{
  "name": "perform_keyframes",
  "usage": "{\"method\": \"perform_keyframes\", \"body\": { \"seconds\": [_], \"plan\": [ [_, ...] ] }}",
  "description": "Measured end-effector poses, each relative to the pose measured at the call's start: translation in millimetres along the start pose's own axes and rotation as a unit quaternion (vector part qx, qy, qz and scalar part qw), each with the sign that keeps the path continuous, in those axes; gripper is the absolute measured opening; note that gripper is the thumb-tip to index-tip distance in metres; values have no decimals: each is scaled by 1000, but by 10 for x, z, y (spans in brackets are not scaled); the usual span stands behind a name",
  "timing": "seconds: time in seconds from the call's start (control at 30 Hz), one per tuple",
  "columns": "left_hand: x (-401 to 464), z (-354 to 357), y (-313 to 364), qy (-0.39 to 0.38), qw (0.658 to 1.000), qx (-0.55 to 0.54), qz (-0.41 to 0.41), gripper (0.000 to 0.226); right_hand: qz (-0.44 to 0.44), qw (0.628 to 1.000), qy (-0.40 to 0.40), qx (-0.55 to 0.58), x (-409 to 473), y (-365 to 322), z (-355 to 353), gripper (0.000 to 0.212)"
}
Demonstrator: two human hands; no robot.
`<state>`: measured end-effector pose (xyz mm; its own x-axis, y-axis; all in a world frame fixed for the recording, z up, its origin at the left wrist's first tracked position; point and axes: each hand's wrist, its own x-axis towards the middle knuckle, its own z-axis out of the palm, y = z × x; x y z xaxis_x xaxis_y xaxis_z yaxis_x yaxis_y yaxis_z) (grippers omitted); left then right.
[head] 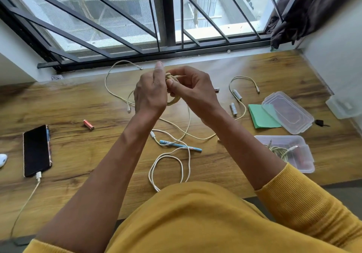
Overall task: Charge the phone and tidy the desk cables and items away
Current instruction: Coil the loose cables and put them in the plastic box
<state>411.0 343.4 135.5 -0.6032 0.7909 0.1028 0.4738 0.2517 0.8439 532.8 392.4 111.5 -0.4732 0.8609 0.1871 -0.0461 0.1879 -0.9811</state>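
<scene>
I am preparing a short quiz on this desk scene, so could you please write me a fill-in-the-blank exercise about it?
1. A charging cable is plugged into the ____ lying at the desk's left.
2. Both hands, left hand and right hand, hold a coiled ____.
3. The open plastic box already holds a coiled ____.
4. The clear lid partly covers a ____ paper pad.

Missing words: phone; cable; cable; green

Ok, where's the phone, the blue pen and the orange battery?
phone [36,151], head view, middle of its dark screen.
blue pen [177,145], head view, middle of its barrel.
orange battery [88,124], head view, middle of its body.
</scene>
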Motion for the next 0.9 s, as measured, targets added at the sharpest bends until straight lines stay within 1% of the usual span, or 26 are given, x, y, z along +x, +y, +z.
{"method": "perform_keyframes", "body": {
  "seconds": [0.23, 0.3, 0.37, 0.47, 0.53, 0.6, 0.67, 0.73, 0.8, 0.87, 0.9],
  "plan": [
    [-4, -2, -24, -11, 1000, 22, -7, 63, -3, 999, 14, -44, 30, 52, -12, 13],
    [-7, 13, -41, -10, 999, 33, -3, 63, 8, 999, 18, -35, 24, 55, -5, 11],
    [-8, 36, -86, -11, 999, 33, -1, 63, 31, 999, 22, -2, 6, 47, 5, 14],
    [-23, 46, -129, -18, 1000, 16, -7, 67, 79, 994, 11, 69, -24, 29, -15, 30],
    [-39, 50, -123, -30, 999, -9, -3, 66, 102, 987, -7, 127, -30, 21, -48, 37],
    [-47, 43, -114, -44, 998, -43, -1, 62, 118, 975, -29, 188, -36, 15, -67, 37],
    [-23, 28, -150, -63, 995, -76, -8, 61, 122, 963, -57, 234, -43, 18, -81, 34],
    [4, 15, -197, -86, 990, -114, -22, 59, 121, 953, -84, 265, -44, 24, -96, 33],
    [23, 16, -225, -91, 986, -132, -41, 61, 127, 945, -96, 285, -39, 19, -95, 39],
    [39, 17, -238, -85, 986, -136, -54, 62, 123, 947, -93, 280, -36, 12, -65, 42],
    [42, 15, -242, -87, 985, -138, -55, 61, 117, 952, -86, 268, -32, 12, -41, 40]
  ]
}}
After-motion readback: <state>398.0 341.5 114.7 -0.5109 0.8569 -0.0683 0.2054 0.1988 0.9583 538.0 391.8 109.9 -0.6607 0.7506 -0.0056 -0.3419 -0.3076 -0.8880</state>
